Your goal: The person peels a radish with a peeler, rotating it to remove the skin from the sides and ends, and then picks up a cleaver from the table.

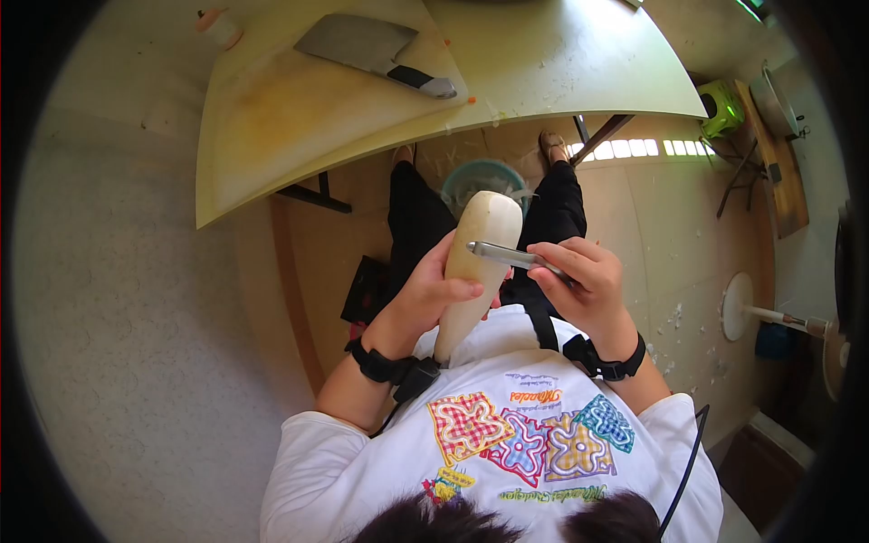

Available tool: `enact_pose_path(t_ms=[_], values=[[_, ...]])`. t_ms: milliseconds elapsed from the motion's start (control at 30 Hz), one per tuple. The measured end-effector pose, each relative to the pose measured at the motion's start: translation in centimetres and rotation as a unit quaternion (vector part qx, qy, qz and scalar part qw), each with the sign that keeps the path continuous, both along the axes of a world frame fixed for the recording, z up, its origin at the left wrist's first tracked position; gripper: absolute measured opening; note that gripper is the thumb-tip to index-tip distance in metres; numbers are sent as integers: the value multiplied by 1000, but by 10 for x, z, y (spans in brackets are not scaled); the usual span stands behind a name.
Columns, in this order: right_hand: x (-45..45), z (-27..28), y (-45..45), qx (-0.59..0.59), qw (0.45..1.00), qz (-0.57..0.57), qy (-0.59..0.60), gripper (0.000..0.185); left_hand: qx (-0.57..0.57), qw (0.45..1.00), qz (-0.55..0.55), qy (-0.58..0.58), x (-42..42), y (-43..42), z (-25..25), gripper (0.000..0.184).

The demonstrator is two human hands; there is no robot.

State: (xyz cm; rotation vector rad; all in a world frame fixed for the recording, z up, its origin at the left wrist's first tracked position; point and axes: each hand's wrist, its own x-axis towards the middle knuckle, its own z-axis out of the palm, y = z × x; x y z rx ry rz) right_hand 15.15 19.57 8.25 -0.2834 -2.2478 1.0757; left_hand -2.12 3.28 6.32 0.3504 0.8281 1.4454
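A large white radish (473, 235) is tilted up in front of my chest, its broad end away from me and its narrow end by the shirt. My left hand (433, 288) is wrapped round its middle, thumb on top. In my right hand (584, 276) is a metal peeler (507, 254), gripped by the handle, its head lying across the upper part of the radish. Below, between the legs, a teal basin (450, 180) stands on the floor with pale peelings in it, partly hidden by the radish.
A cleaver (362, 43) lies on a stained cutting board (299, 118) on the table (579, 68) ahead. Small orange bits are near it. On the right are a standing fan (738, 308), a wooden bench (777, 172) with a metal pan (774, 104), and a green object (721, 110).
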Motion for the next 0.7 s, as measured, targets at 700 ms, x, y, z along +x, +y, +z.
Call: enact_pose_path(t_ms=[700], values=[[-3, -1, 2, -13, 997, -65, -27, 16, 19, 1000, -17, -14, 2, -8, -6, 79]])
